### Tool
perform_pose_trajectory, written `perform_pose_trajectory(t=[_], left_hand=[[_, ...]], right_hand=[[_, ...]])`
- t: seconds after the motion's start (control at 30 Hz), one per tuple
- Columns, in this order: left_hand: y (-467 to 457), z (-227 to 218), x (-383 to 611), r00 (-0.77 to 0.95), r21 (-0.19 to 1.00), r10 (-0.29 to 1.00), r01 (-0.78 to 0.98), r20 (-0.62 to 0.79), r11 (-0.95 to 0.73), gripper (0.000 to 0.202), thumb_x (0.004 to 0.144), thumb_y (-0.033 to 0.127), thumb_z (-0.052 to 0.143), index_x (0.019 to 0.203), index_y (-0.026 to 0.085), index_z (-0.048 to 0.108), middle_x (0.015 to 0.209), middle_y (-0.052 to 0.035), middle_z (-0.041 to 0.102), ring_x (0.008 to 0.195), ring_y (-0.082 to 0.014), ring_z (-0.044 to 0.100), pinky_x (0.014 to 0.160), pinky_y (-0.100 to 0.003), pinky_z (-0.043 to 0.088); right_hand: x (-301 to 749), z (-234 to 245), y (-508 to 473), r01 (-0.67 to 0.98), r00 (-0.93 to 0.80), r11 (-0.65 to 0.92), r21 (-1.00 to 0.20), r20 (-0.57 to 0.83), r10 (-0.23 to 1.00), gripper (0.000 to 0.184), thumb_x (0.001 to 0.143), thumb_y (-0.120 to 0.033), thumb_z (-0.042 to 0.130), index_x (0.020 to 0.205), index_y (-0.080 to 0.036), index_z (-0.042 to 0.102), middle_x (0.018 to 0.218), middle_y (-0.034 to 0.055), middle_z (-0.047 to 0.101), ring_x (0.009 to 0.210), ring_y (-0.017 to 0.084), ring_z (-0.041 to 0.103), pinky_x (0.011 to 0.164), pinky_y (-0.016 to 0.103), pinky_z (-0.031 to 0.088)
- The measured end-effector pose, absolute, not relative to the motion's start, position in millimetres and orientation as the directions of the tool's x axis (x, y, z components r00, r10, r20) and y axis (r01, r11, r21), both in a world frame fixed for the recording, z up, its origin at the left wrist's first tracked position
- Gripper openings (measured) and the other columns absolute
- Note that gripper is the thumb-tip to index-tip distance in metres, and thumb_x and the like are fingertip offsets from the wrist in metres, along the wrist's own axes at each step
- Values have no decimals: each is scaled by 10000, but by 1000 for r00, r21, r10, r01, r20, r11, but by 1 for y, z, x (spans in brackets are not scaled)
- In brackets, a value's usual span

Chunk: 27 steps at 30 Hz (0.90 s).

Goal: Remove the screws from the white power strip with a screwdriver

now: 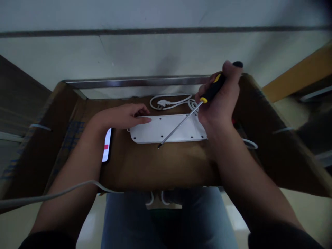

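Observation:
A white power strip [166,129] lies face down on a brown cardboard surface [145,166], several screw holes showing in its back. My left hand [124,116] rests flat on its left end, fingers stretched out. My right hand [220,98] is closed around the black and yellow handle of a screwdriver [193,110]. The long metal shaft slants down to the left, and its tip hangs just past the strip's near edge. The strip's white cable and plug [166,102] lie coiled behind it.
A phone [107,145] with a lit screen lies under my left forearm. Cardboard flaps rise at left [38,138] and right [272,138]. A metal rail [135,82] runs along the back. A white cable [52,195] crosses the near left. My jeans-clad legs are below.

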<state>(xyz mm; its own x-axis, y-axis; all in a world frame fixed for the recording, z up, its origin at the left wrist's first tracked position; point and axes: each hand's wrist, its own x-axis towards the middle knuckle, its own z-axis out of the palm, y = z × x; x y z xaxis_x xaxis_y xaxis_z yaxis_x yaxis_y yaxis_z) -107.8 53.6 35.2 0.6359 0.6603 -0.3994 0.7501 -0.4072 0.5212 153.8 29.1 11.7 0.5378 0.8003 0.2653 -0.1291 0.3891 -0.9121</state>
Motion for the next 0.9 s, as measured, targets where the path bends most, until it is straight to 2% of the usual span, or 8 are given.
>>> perform_pose_trajectory(t=[0.1, 0.27, 0.4, 0.6, 0.8, 0.9], left_hand=[[52, 38, -108, 636, 539, 663, 745, -395, -393, 642, 941, 643, 529, 1376, 184, 638, 1350, -102, 743, 1155, -253, 685, 957, -332, 543], [53, 36, -110, 649, 581, 656, 723, -385, -375, 563, 968, 580, 476, 1285, 170, 697, 1247, -79, 767, 1119, -230, 681, 919, -300, 533], [54, 34, -113, 645, 584, 660, 724, -386, -367, 511, 955, 544, 504, 1218, 167, 726, 1184, -73, 784, 1044, -228, 688, 893, -313, 526], [53, 37, -118, 629, 571, 670, 739, -393, -358, 491, 947, 557, 520, 1174, 187, 749, 1172, -41, 791, 1063, -224, 685, 919, -309, 496], [55, 35, -120, 625, 575, 672, 740, -397, -350, 515, 941, 576, 535, 1185, 188, 770, 1119, -44, 784, 1083, -246, 663, 968, -346, 484], [55, 34, -119, 625, 556, 670, 747, -400, -364, 512, 949, 575, 537, 1214, 196, 757, 1121, -31, 785, 1093, -230, 649, 982, -328, 478]], right_hand=[[138, 12, 26, -241, 698, 433, -868, 155, 699, 392, 850, -538, 643, 666, -253, 446, 615, -54, 362, 457, 67, 367, 402, 269, 226], [123, 20, 19, -306, 695, 388, -869, 75, 715, 348, 972, -309, 524, 636, -219, 506, 618, -39, 415, 431, 64, 415, 381, 258, 244], [114, 26, 13, -366, 692, 350, -862, -1, 722, 397, 1007, -196, 476, 613, -205, 527, 623, -27, 433, 495, 58, 465, 429, 227, 356], [101, 25, 7, -372, 674, 360, -856, 18, 738, 504, 1040, -154, 465, 541, -205, 515, 621, -16, 419, 537, 32, 477, 463, 174, 411], [96, 17, 7, -347, 661, 370, -862, 55, 749, 515, 1028, -126, 469, 521, -209, 507, 587, -10, 397, 474, 36, 413, 396, 223, 340], [98, 13, 11, -325, 689, 395, -859, 71, 721, 484, 1031, -145, 476, 550, -190, 453, 596, -22, 392, 488, 28, 412, 403, 195, 319]])
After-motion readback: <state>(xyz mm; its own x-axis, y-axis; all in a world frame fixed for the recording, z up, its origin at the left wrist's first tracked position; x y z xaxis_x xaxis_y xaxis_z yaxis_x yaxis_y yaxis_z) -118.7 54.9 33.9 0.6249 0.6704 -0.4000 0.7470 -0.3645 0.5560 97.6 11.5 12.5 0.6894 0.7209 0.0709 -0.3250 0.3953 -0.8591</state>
